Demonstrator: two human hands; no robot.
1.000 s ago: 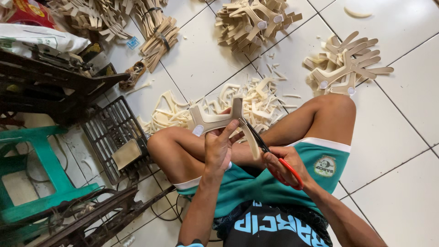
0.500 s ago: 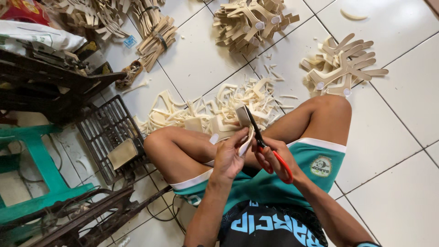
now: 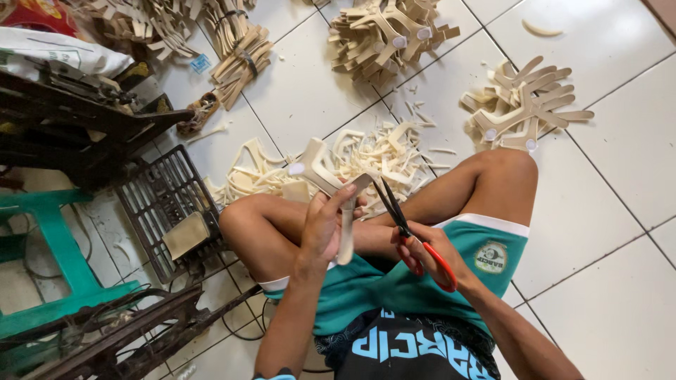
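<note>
I sit cross-legged on a white tiled floor. My left hand (image 3: 328,226) grips a beige Y-shaped sandal strap (image 3: 325,179) above my knees, its arms pointing up and left. My right hand (image 3: 431,252) holds red-handled scissors (image 3: 410,232); the dark blades are slightly parted and point up toward the strap's right edge, close beside it. Whether the blades touch the strap I cannot tell.
Beige trimmings (image 3: 366,156) lie heaped beyond my knees. Stacks of the same straps sit at top centre (image 3: 387,32), right (image 3: 524,109) and top left (image 3: 236,46). A black treadle grate (image 3: 162,207), a dark metal frame (image 3: 77,116) and a green stool (image 3: 53,246) crowd the left.
My left hand has turned the strap, now with its arms up and left. The scissors have drawn back slightly to the strap's right side, blades parted.
</note>
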